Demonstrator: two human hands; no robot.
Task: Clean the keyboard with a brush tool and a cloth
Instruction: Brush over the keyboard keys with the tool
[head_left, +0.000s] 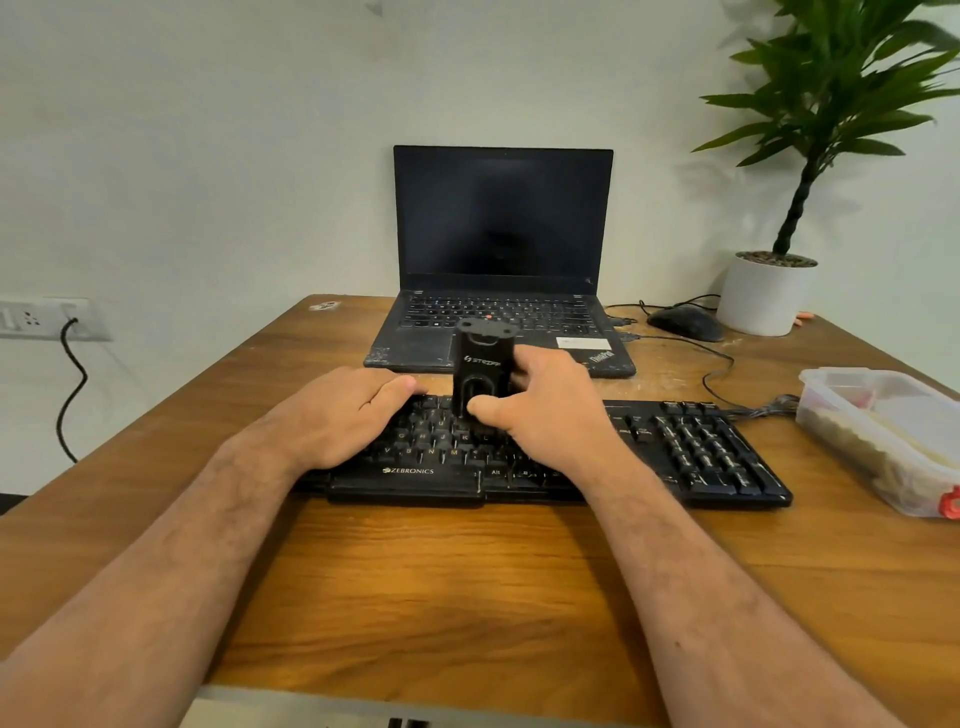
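Head view, the only one. Keyboard (545, 452) lies across the frame centre on the tabletop (441, 582), long edge toward the person, cable running off its right end toward the right edge of the frame. Right hand (545, 405) is clamped round the brush tool (482, 376), thumb on the near face and fingers curled behind; the tool stands upright with its lower end down among the middle key rows, bristles hidden by the thumb and the tool body. Judgement: upright hold puts the bristles into the gaps between keys. Left hand (348, 415) rests flat on the left part of the keyboard, fingers together and straight, gripping nothing; likely it pins the board so brushing does not shift it. No cloth seen in frame; wiping step judged not yet reached. Laptop (501, 260) stands open, screen dark, just behind the keyboard at upper centre. Mouse (685, 322) to its right, cabled. Potted plant (779, 291) at upper right. Lidded plastic box (883, 436) at right edge, contents unclear. Wall socket (47, 318) at left edge with a black cable hanging. Count: keyboards 1 (plus the laptop's own), brush tools 1, cloths 0 visible, laptops 1, mice 1, plants 1, boxes 1, hands 2.
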